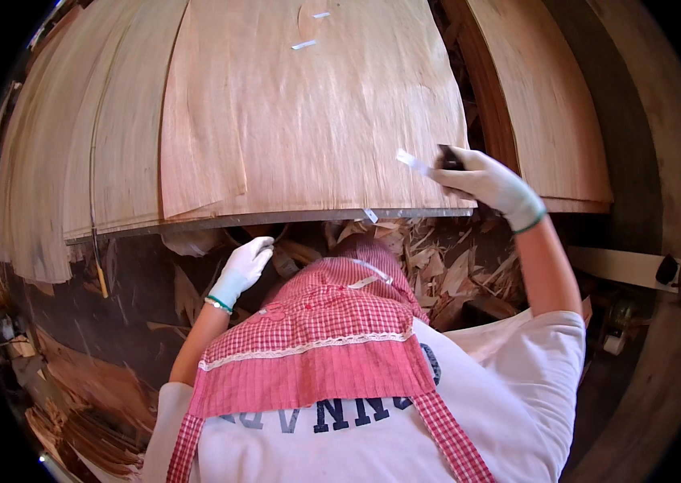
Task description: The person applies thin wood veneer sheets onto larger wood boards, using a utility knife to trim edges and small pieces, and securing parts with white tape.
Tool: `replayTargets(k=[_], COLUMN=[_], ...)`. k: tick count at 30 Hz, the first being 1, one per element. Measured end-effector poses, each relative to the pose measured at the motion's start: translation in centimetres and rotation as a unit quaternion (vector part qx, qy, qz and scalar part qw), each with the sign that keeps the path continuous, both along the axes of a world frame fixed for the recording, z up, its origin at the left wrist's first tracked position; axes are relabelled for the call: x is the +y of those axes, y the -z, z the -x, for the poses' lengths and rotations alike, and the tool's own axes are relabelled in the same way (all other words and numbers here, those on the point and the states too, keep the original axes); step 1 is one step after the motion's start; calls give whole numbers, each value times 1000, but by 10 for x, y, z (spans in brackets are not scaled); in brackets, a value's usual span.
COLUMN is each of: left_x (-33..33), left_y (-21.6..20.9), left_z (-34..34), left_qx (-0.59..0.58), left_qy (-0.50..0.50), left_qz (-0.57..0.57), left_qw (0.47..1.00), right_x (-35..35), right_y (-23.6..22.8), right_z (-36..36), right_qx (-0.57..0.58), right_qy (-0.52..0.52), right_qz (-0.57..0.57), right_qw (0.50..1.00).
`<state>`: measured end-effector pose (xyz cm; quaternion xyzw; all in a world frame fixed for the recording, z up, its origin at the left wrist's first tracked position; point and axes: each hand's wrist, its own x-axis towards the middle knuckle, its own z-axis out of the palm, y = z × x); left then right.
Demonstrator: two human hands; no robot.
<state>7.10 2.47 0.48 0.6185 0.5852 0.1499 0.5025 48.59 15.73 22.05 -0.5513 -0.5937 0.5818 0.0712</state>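
Note:
My right hand (492,187), in a white glove with a green cuff, is raised over the right edge of a wide wood veneer sheet (316,113). It is closed round a small black object (450,158), whose kind I cannot make out. A short strip of white tape (413,161) sticks out leftward beside the fingers. My left hand (245,267), gloved the same way, is just below the near edge of the veneer, with its fingers curled. A dark curved rim lies beside its fingertips; whether the hand grips it is hidden.
White tape pieces (303,45) lie on the veneer, and another tape piece (370,216) hangs at its near edge. More veneer sheets (111,121) are stacked at left, with another veneer stack (550,105) at right. Wood scraps (457,270) heap below the edge.

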Motion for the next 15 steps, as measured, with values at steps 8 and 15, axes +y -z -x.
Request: replayTargets(k=[8, 15], left_x=[81, 118], left_y=[-48, 13], left_z=[-121, -188], left_qx=[102, 314], left_qy=[103, 250], left_qz=[-322, -362], left_qw=[935, 841], right_x=[34, 49], right_y=[146, 184], right_z=[23, 31], right_qx=[-12, -250], right_qy=[33, -17], right_qz=[45, -47], right_qw=[998, 967])
